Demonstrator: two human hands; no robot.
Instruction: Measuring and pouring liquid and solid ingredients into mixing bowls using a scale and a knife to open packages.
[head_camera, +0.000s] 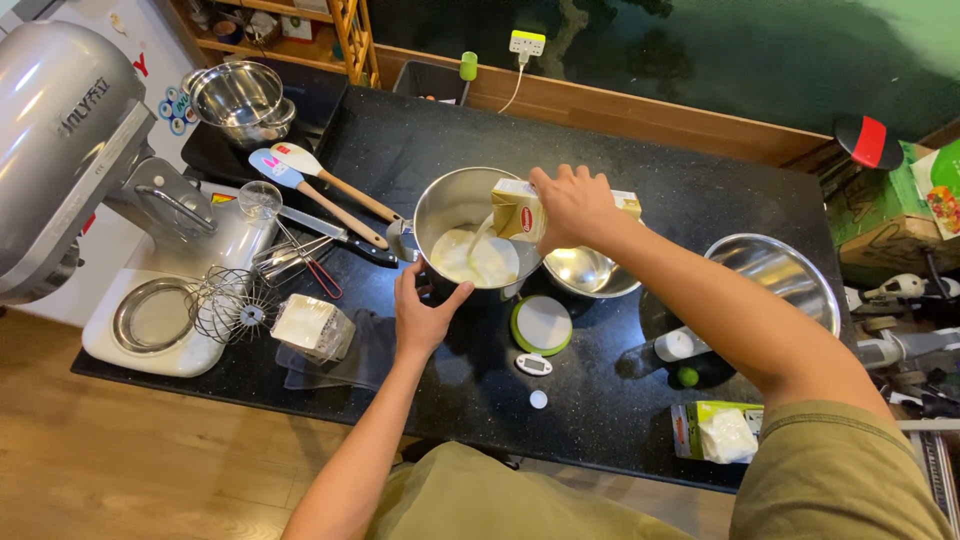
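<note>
A cream-coloured carton is gripped from above by the right hand, the fingers wrapped over its upper face. The carton is tipped on its side over a steel mixing bowl, and a thin white stream is seen running from its lower corner into a pale, smooth pool of liquid at the bottom of the bowl. The carton is box-shaped, of matt card, with a red oval mark on the end turned to the camera.

The near rim of the bowl is steadied by the left hand, thumb and fingers spread open and pressed against the wall rather than closed around it. The bowl is deep, round and of brushed metal, and it is set on a glossy black speckled counter.

Just right of it a smaller polished steel bowl is placed, and further right a wide steel bowl. In front, a round white scale with a green rim is laid, with a small digital thermometer and a white cap near it. To the left, two wooden-handled spatulas, a wire whisk, a wrapped block on a grey cloth and a silver stand mixer are seen.
</note>
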